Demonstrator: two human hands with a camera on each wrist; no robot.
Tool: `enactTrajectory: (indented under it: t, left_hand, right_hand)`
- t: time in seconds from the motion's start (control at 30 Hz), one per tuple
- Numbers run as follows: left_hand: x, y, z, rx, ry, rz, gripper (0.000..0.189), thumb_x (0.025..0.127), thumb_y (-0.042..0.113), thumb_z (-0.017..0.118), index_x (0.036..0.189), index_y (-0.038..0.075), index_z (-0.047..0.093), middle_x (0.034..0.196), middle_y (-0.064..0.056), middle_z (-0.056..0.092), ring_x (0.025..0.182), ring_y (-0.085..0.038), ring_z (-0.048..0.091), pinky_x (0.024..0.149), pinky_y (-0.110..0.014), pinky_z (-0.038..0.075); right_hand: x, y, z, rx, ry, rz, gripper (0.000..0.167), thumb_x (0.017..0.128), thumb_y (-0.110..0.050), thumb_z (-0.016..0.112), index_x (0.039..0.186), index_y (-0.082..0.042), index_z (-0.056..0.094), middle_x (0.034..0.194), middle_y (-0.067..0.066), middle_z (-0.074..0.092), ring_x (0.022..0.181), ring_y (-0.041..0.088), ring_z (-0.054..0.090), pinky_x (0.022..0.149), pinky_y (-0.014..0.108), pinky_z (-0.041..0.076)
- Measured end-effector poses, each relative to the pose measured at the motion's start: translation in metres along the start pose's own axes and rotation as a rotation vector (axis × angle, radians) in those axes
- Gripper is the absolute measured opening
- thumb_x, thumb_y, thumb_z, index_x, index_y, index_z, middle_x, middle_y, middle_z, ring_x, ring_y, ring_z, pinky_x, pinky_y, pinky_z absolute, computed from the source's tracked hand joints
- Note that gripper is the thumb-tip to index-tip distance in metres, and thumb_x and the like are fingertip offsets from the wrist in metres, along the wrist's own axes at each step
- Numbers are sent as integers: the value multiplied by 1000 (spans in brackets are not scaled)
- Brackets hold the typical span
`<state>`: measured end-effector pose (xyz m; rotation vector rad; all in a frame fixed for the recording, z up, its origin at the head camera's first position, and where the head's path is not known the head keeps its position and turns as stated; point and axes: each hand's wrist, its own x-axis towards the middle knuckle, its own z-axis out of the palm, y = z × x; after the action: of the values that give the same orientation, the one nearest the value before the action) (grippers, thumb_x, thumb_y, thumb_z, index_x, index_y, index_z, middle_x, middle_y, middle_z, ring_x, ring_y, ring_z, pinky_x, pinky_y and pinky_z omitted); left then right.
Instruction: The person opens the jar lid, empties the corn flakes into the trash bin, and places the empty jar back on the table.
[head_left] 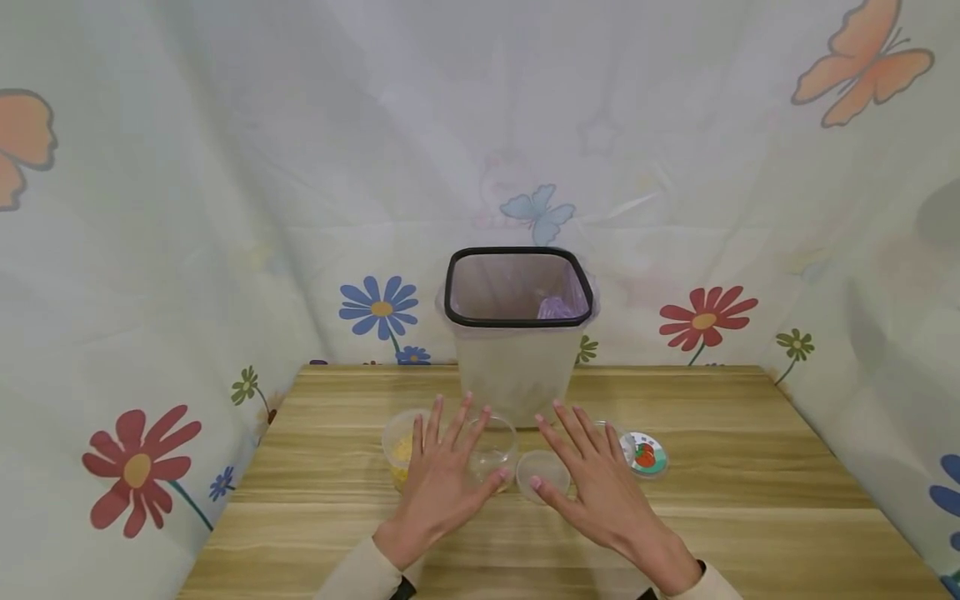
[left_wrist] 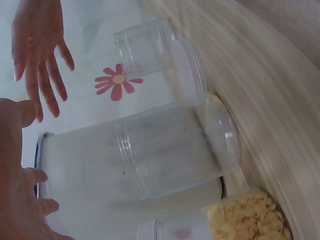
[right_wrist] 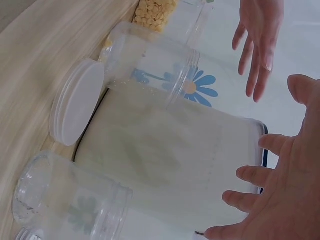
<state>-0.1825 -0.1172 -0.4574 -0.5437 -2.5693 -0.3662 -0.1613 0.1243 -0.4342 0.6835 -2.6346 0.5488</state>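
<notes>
In the head view my left hand (head_left: 442,487) and right hand (head_left: 600,492) are held palms down over the table, fingers spread, with nothing in either. Below the left hand stand a clear jar partly filled with yellow flaky pieces (left_wrist: 250,215) and an empty-looking clear jar (left_wrist: 175,150). A translucent white lid (right_wrist: 77,102) lies between the hands. Another clear jar (right_wrist: 75,197) stands under the right hand, partly hidden by its fingers in the head view. Just right of it is a round disc with a red-and-green picture (head_left: 647,455).
Behind the jars stands a pale bin (head_left: 517,367) with a black rim (head_left: 517,322) and a purple liner (head_left: 555,308). The wood-grain table (head_left: 735,467) reaches a patterned cloth (head_left: 480,167) hung at the back and sides.
</notes>
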Motion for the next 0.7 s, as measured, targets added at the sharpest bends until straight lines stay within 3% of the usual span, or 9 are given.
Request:
enactTrajectory:
  t: [0.2, 0.33, 0.7]
  left_hand:
    - [-3, -13, -10, -8, -7, -47, 83, 85, 66, 58, 155, 35, 26, 165, 3, 20, 153, -35, 9, 116, -67, 18]
    - [-5, -21, -15, -48, 7, -74, 84, 86, 65, 59, 156, 38, 21, 165, 5, 17, 154, -34, 9, 116, -67, 16]
    - [-10, -44, -23, -155, 16, -180, 92, 85, 63, 61, 158, 32, 12, 167, 7, 7, 153, -33, 10, 119, -63, 14]
  right_hand:
    - [3, -2, -1, -16, -9, -5, 75, 91, -56, 58, 155, -32, 28, 165, 1, 20, 150, 35, 22, 111, 72, 19]
    - [4, -3, 0, -20, 2, -9, 74, 90, -57, 59, 154, -29, 33, 165, 2, 21, 151, 34, 22, 112, 72, 19]
    - [4, -1, 1, -18, -4, 0, 74, 90, -58, 58, 154, -30, 33, 165, 0, 21, 151, 33, 21, 113, 70, 19]
